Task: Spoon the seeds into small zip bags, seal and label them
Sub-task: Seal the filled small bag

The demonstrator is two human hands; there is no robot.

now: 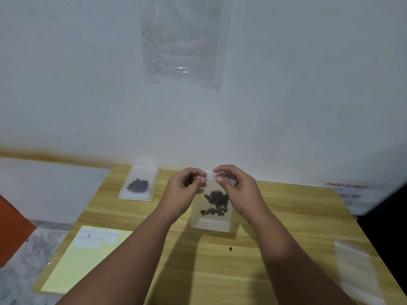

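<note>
Pinching its top strip, left hand and right hand hold the zip bag upright; an incompletely pressed seal could spill the seeds.

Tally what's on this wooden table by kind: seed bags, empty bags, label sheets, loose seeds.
Seed bags: 2, the held bag and the far bag
Empty bag: 1
Label sheet: 1
Loose seed: 1
Total: 5
</note>
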